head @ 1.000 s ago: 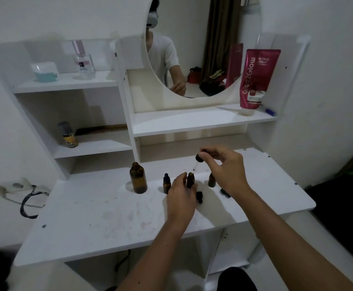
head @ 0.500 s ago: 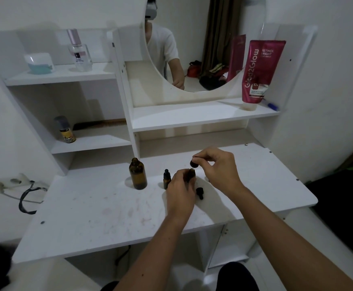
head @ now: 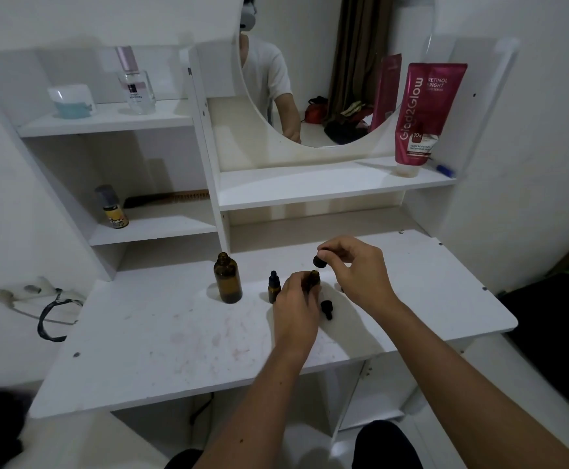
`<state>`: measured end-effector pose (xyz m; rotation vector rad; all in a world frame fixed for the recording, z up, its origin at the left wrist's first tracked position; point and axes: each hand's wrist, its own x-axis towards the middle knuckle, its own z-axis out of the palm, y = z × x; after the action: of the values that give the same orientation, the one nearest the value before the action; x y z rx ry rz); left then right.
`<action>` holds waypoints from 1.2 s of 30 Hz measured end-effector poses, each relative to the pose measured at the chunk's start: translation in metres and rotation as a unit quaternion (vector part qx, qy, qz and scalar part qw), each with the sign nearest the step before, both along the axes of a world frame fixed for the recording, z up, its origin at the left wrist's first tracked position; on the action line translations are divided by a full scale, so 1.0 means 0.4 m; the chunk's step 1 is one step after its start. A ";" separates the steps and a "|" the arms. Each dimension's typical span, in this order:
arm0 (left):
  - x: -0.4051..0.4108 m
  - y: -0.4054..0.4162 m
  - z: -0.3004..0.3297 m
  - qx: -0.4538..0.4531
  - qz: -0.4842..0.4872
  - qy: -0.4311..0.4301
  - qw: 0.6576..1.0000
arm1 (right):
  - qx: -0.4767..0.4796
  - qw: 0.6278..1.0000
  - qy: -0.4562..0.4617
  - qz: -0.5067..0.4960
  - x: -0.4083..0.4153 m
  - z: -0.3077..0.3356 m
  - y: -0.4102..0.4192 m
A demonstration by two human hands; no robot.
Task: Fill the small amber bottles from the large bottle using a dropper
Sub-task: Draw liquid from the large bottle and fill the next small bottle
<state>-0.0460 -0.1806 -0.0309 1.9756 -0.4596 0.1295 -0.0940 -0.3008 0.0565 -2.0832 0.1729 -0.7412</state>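
Observation:
The large amber bottle [head: 227, 281] stands uncapped on the white desk [head: 161, 336], left of centre. A small amber bottle with a black dropper cap [head: 273, 287] stands to its right. My left hand [head: 296, 309] grips a second small amber bottle [head: 314, 278], mostly hidden by the fingers. My right hand [head: 355, 269] pinches the black bulb of a dropper [head: 319, 262] directly above that bottle's mouth. A loose black dropper cap [head: 327, 308] lies on the desk between my hands.
Shelves rise behind the desk: a blue jar [head: 71, 100] and a clear perfume bottle [head: 136, 86] on top, a small yellow-labelled bottle [head: 113, 208] and a comb below. A red tube [head: 423, 116] stands by the round mirror [head: 327, 79]. A black cable [head: 51, 316] hangs at left.
My right hand has lowered the dropper down to the mouth of the small bottle in my left hand. The third small bottle seen earlier by my right hand is now hidden.

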 end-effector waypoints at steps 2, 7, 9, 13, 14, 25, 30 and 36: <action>0.000 -0.001 0.000 0.000 -0.003 0.001 1.000 | 0.003 1.000 -0.006 -0.002 -0.004 0.003 0.000; 0.001 0.007 -0.002 0.015 -0.003 0.014 1.000 | 0.012 0.999 -0.022 -0.024 -0.018 0.029 -0.001; -0.002 0.015 -0.001 0.017 -0.009 0.021 1.000 | 0.013 0.998 -0.042 -0.043 -0.028 0.045 0.003; -0.018 0.037 0.005 0.025 -0.015 0.028 0.999 | 0.025 0.997 -0.045 -0.063 -0.051 0.080 0.021; -0.024 0.046 0.006 0.025 -0.024 0.023 0.999 | 0.029 0.997 -0.041 -0.063 -0.055 0.084 0.024; -0.022 0.290 0.034 -0.043 -0.090 0.063 0.993 | 0.045 0.995 -0.083 -0.037 -0.038 0.098 0.115; 0.032 0.380 0.047 -0.108 0.049 0.029 0.993 | 0.071 0.991 -0.112 0.023 0.019 0.138 0.201; 0.098 0.378 0.046 -0.115 0.062 0.103 0.986 | 0.087 0.987 -0.124 0.050 0.101 0.163 0.269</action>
<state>-0.0069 -0.0294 -0.0125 1.7676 -0.1787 0.0520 -0.0536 -0.1933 0.1218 -1.8042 -0.0051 -0.8845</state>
